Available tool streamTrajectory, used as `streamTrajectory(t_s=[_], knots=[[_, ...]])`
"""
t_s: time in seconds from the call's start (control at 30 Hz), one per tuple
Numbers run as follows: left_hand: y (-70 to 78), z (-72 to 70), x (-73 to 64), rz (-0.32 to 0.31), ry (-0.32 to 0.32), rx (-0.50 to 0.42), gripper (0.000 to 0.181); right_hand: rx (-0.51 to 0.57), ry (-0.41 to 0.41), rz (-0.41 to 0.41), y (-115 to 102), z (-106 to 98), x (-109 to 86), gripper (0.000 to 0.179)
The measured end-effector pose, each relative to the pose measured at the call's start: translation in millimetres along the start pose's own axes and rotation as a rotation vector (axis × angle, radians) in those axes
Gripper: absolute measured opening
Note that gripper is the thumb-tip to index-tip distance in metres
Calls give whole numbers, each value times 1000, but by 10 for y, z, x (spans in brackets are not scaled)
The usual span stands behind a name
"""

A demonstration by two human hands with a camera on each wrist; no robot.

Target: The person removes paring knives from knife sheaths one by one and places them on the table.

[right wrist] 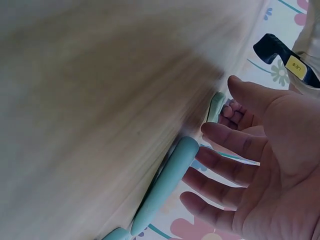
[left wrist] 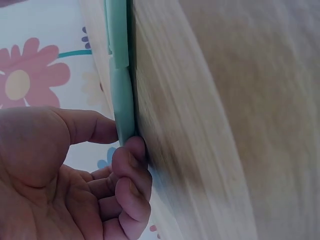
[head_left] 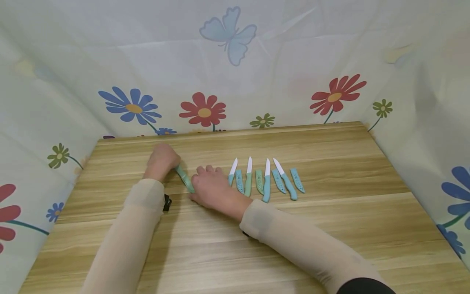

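Note:
My left hand (head_left: 161, 160) pinches one end of a green knife (head_left: 185, 179) between thumb and fingers, at the left of the tabletop. In the left wrist view the green knife (left wrist: 122, 95) shows two green parts meeting end to end, with no white blade visible. My right hand (head_left: 213, 188) is just right of it, thumb close to its near end. The right wrist view shows the right fingers (right wrist: 232, 140) spread and loosely bent, holding nothing, beside a light-blue knife handle (right wrist: 167, 182). In the head view that hand partly hides the leftmost light-blue knife (head_left: 233, 167).
Right of my hands lie a green-handled knife (head_left: 248, 181) and two more light-blue knives (head_left: 267, 183) (head_left: 288, 185), white blades pointing away. Between and beside them lie a green sheath (head_left: 259, 181) and several blue sheaths (head_left: 296, 179). A flowered curtain (head_left: 286, 61) surrounds the wooden table (head_left: 293, 237).

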State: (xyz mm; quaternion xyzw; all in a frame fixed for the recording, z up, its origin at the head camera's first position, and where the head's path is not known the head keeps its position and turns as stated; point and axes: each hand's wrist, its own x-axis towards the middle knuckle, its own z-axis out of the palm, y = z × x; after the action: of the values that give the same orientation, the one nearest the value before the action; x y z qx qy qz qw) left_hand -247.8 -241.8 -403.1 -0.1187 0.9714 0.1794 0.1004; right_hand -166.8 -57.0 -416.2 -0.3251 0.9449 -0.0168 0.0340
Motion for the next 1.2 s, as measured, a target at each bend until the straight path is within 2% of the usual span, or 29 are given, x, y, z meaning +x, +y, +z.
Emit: streamTrajectory(t_s=[0.27, 0.57, 0.7, 0.9, 1.0, 1.2], knots=[[38, 20, -33, -25, -14, -1, 15, -22, -27, -14, -22, -14, 39, 38], [43, 20, -36, -16, -17, 13, 18, -42, -46, -4, -48, -26, 33, 26], [36, -4, -59, -9, -4, 2, 18, -35, -39, -5, -43, -25, 26, 21], [22, -63, -84, 39, 20, 17, 27, -38, -10, 5, -14, -67, 5, 17], [14, -83, -89, 52, 19, -17, 35, -24, 1, 17, 6, -101, -11, 16], [12, -134, -96, 22, -1, -226, 30, 24, 17, 46, 73, -147, -39, 15]])
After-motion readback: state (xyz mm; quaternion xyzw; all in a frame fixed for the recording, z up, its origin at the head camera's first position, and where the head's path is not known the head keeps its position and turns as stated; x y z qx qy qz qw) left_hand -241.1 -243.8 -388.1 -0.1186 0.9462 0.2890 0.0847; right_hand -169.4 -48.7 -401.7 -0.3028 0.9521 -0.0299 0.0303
